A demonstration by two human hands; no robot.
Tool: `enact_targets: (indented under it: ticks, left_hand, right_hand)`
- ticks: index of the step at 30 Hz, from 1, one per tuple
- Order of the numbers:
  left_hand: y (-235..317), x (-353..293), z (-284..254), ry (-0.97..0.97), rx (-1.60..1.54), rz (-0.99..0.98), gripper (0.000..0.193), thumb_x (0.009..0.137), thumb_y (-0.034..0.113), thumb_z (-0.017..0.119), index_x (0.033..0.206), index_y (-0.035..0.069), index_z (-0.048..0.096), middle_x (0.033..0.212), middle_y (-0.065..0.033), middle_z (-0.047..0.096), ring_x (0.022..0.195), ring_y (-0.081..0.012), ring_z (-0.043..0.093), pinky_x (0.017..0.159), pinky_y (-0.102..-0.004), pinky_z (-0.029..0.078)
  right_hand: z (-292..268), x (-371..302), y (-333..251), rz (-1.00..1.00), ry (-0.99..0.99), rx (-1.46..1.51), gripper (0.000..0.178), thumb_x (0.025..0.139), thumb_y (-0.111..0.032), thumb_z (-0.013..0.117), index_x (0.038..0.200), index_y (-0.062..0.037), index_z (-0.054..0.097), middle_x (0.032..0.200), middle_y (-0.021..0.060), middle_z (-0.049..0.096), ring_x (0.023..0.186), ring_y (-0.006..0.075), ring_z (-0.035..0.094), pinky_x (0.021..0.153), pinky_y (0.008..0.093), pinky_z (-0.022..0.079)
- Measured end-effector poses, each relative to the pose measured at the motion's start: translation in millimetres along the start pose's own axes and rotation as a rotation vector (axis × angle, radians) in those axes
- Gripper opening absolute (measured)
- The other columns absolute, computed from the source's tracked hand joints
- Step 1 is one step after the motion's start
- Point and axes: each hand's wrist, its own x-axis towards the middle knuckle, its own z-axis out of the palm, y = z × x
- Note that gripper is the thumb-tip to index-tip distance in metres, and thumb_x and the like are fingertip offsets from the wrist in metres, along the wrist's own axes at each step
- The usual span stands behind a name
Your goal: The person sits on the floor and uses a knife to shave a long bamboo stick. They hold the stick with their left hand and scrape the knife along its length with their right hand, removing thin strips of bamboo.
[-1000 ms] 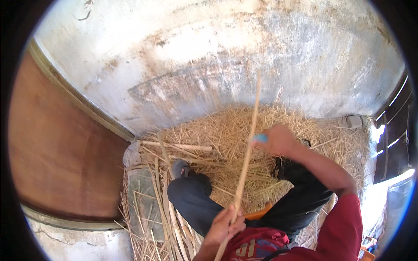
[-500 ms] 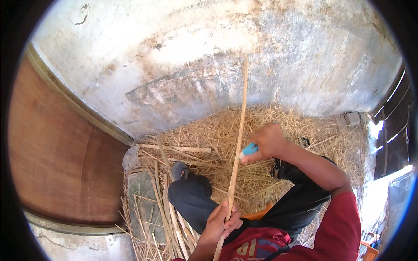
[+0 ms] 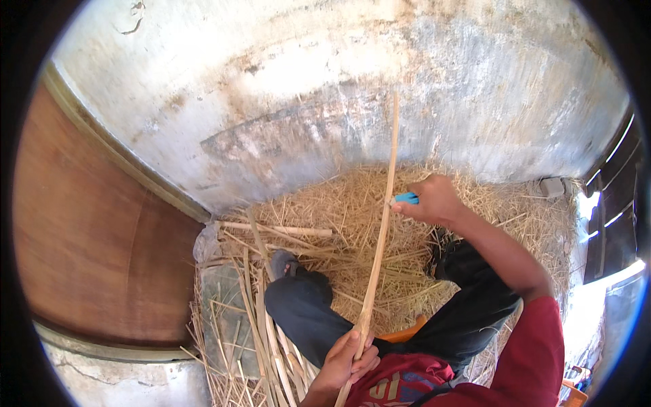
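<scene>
A long, thin bamboo strip (image 3: 381, 261) runs from my lap up toward the wall, slightly bowed. Close to its lower end, my left hand (image 3: 348, 361) is wrapped around it in front of my red shirt. Farther along, my right hand (image 3: 437, 201) grips a small tool with a blue handle (image 3: 407, 198); most of the handle is hidden in my fingers. The tool's tip meets the right side of the strip, and its blade is too small to make out.
Pale shavings (image 3: 359, 183) cover the floor between my legs and the stained wall (image 3: 285, 88). More bamboo strips (image 3: 271, 346) lie at the left beside a grey slab (image 3: 227, 312). A brown panel (image 3: 102, 237) stands far left, and a grey block (image 3: 552, 187) sits at the back right.
My right hand with the blue-handled tool has moved farther up the strip, away from my body. The strip's far end has shifted slightly right, while my left hand keeps its hold.
</scene>
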Motion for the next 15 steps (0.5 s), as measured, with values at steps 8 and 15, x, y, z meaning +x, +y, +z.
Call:
enact_targets:
  ticks: [8,15]
  left_hand:
    - [-20.4,-19.6,-0.9,-0.077,0.047,-0.173,0.038,0.1,0.046,0.035,0.094,0.009,0.043,0.052,0.0035,0.033,0.04,-0.0069,0.027,0.043,-0.0208,0.026]
    - [-40.6,-49.0,-7.6,0.227,0.245,-0.311,0.048,0.099,0.039,0.045,0.136,0.009,0.039,0.094,0.0035,0.05,0.077,-0.0037,0.049,0.063,-0.0191,0.043]
  right_hand:
    - [-26.6,32.1,117.3,0.44,-0.022,-0.307,0.073,0.085,-0.077,0.034,0.058,-0.0133,0.059,0.048,-0.0003,0.048,0.046,0.0127,0.047,0.041,0.0304,0.039]
    - [-29.0,11.0,154.7,0.378,0.093,-0.343,0.072,0.085,-0.072,0.039,0.061,-0.0072,0.061,0.054,0.0084,0.055,0.054,0.0245,0.057,0.053,0.0406,0.047]
